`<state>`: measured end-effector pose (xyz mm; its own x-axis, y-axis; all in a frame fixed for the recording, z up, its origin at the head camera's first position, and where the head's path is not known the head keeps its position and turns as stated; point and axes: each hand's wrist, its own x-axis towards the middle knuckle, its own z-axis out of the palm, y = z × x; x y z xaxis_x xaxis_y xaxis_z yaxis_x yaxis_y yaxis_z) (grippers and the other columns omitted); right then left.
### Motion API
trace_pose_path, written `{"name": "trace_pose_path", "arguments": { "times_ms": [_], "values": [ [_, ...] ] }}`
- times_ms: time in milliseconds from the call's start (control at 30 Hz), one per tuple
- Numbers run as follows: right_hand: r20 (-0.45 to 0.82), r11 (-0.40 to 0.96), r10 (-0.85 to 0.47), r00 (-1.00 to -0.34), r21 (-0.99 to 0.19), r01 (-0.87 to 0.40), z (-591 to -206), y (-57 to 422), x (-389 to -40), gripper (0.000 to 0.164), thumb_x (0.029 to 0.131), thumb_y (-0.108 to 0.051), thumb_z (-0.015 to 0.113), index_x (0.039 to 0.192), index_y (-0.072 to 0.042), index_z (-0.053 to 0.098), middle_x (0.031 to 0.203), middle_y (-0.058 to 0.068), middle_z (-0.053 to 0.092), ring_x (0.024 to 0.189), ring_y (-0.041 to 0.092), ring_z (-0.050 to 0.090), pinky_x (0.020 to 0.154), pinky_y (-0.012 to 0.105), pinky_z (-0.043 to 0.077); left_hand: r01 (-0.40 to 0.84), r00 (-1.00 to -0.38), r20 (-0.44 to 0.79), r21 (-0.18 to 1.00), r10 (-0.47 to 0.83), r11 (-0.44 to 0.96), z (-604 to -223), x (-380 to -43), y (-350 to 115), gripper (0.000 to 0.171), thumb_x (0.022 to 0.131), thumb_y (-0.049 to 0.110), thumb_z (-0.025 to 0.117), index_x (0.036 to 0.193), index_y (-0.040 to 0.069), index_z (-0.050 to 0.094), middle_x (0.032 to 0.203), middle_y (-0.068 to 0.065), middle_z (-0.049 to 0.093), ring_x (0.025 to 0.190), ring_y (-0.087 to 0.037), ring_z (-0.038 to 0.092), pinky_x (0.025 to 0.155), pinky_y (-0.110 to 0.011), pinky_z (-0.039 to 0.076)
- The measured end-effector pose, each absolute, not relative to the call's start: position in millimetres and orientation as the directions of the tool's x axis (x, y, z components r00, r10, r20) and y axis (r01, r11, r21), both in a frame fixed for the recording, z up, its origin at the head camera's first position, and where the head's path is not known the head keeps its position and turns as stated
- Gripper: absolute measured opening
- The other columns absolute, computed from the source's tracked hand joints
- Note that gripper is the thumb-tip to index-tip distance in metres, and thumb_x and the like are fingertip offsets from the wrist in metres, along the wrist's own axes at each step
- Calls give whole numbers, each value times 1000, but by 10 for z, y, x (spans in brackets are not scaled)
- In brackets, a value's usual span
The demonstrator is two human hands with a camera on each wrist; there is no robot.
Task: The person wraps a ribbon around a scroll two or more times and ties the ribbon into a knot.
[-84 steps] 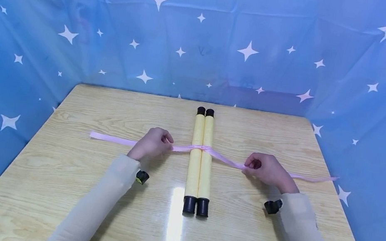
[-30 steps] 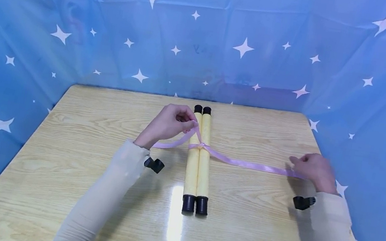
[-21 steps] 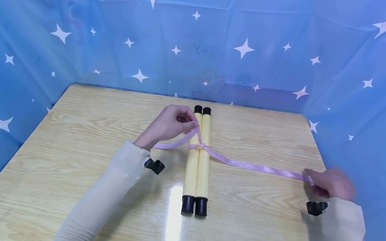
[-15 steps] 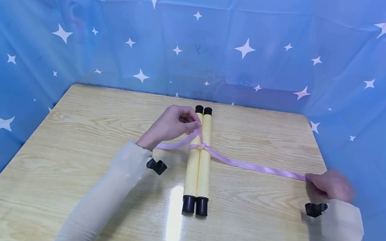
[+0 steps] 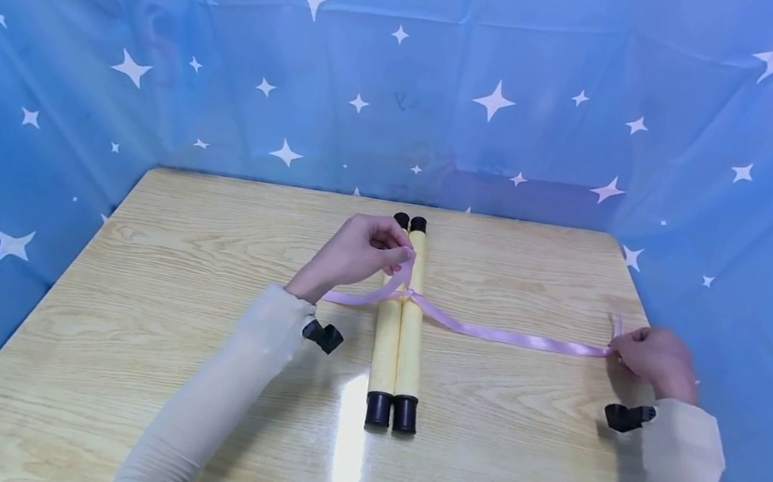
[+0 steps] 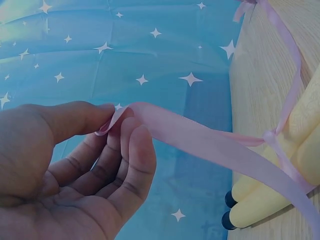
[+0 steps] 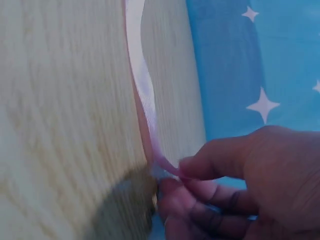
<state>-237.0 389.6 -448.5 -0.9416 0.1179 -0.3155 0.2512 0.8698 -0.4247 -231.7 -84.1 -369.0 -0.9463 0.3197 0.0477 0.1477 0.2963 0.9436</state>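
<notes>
Two pale yellow rods with black end caps, a left rod [image 5: 385, 350] and a right rod [image 5: 410, 354], lie side by side on the table. A pink ribbon [image 5: 493, 335] goes round both, with a knot [image 6: 270, 137] on top. Above the far half of the rods, my left hand [image 5: 358, 252] pinches a raised fold of the ribbon's left part between thumb and index finger; the other fingers are bent. Near the table's right edge, my right hand [image 5: 660, 358] pinches the right tail between thumb and fingers. A short ribbon end [image 5: 618, 324] sticks up past the fingertips.
The wood-grain table [image 5: 109, 366] has a bright reflection in front of the rods. A blue curtain [image 5: 407, 109] with white stars hangs behind it and at both sides. A small black camera [image 5: 322, 337] sits at the left wrist, another camera [image 5: 628, 417] at the right.
From low beside the rods, my left hand has risen over them, lifting the ribbon into a fold. My right hand has moved right along the tail, then slightly back, and its end now stands up.
</notes>
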Motion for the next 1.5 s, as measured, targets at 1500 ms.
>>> {"name": "trace_pose_path", "arguments": {
  "times_ms": [1500],
  "values": [
    [2, 448, -480, -878, -859, -247, -4117, 1530, -3037, 33, 101, -20, 57, 132, -11, 63, 125, 6, 65, 110, 27, 61, 85, 44, 53, 123, -953, 36, 954, 302, 273, -3724, -2363, -883, 9, 94, 14, 68, 96, 6, 69, 89, -12, 70, 80, -38, 64, 69, -33, 56]
  ]
}}
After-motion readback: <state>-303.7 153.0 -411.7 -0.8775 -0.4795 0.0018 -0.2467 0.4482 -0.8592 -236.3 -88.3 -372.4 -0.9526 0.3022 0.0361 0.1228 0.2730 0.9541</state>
